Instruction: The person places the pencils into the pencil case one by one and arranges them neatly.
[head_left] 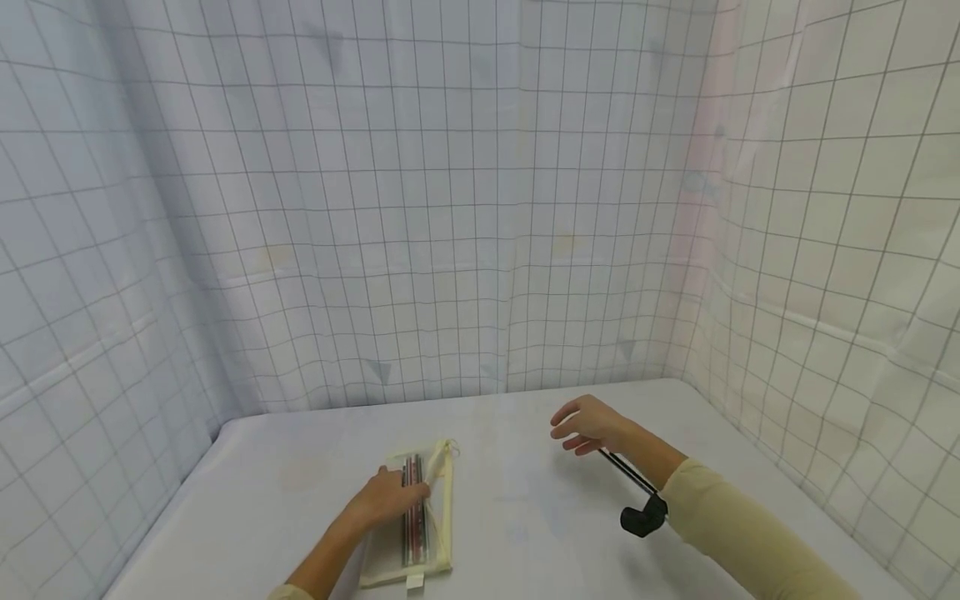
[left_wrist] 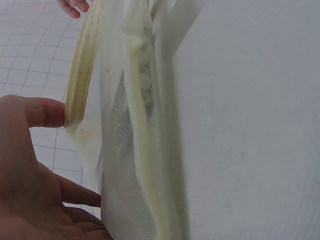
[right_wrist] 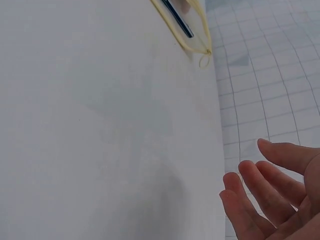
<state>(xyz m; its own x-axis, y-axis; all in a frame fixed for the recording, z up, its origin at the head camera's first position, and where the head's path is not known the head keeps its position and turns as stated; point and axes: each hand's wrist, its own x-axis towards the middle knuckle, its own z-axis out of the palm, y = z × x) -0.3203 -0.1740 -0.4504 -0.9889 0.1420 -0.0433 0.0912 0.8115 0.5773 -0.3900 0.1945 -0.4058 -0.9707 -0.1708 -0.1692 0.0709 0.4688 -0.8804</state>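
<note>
The left grip (head_left: pixel 386 500) pinches a translucent zip pouch (head_left: pixel 444 533) on the white counter (head_left: pixel 517 525), thumb (left_wrist: pixel 47 112) against the yellow zip (left_wrist: pixel 82 65), seemingly to steady it; slim pencils (head_left: pixel 415 537) show beneath that grip. The right grip (head_left: pixel 588 423), empty, fingers loosely bent, hovers well apart from the pouch.

The pouch (head_left: pixel 384 548) is translucent whitish with pale yellow edging (head_left: pixel 447 525), the slim sticks (head_left: pixel 415 529) dark and dull red, the sleeve (head_left: pixel 727 517) cream-yellow, the wrist device (head_left: pixel 643 517) black, the surface (head_left: pixel 510 508) white, and the curtain (head_left: pixel 450 183) white with a thin dark grid and scattered grey triangles.
</note>
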